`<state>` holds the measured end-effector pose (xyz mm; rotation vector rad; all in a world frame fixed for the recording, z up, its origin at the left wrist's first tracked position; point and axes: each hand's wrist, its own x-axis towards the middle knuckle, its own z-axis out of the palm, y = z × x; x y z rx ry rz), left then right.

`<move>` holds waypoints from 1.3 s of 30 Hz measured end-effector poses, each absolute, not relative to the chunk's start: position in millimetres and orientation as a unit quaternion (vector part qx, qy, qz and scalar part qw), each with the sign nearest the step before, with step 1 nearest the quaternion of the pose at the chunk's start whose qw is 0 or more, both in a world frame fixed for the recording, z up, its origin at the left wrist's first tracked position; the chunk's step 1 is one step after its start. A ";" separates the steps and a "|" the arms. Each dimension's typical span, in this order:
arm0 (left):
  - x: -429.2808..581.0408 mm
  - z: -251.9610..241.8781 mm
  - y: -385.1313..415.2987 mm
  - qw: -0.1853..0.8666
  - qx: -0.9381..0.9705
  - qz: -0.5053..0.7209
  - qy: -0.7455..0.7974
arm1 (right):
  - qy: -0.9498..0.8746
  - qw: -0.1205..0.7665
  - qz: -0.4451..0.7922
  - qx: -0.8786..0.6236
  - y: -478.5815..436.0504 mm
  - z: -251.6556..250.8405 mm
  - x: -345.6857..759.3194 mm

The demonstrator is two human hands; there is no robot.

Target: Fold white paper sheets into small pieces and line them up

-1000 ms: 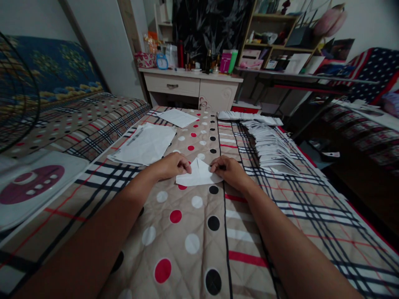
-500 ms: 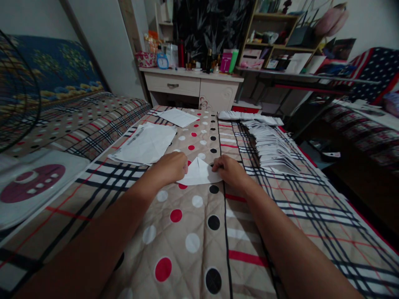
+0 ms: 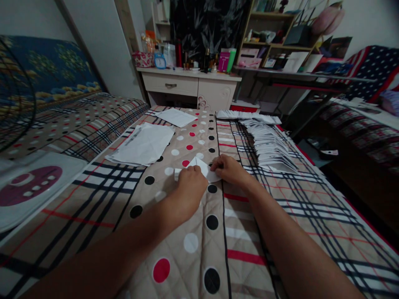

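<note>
A white sheet of paper, folded to a peak at its far side, lies on the dotted bedspread. My left hand is closed over its near left part, fingers curled and pressed on it; its fingertips are partly hidden. At the right corner, my right hand pinches the paper between thumb and bent fingers. Left of the hands lies a stack of flat white sheets, with a smaller white stack behind it. To the right, a long row of folded white papers fans out.
A white bundle lies behind the fanned row. At the left edge sits a white plastic bag with a purple print. Beyond the bed stands a white dresser with bottles and a blue clock. A black wire frame stands far left.
My left hand has moved right, from the paper's left corner onto its near middle. The paper's left part now appears folded. My right hand stays at the right corner; the view has shifted slightly.
</note>
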<state>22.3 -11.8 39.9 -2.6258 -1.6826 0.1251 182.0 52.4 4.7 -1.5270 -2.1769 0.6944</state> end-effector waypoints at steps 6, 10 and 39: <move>26.9 41.1 -9.9 0.018 -0.824 0.050 -0.565 | -0.767 0.203 0.308 -0.525 53.1 7.0 189.1; 14.8 53.2 -1.6 0.007 -0.820 0.061 -0.569 | -0.738 0.202 0.455 -0.455 48.9 18.2 197.7; -59.6 -6.0 75.8 -0.333 -0.780 -0.255 -0.465 | -0.731 0.337 0.263 -0.532 49.2 -12.8 179.3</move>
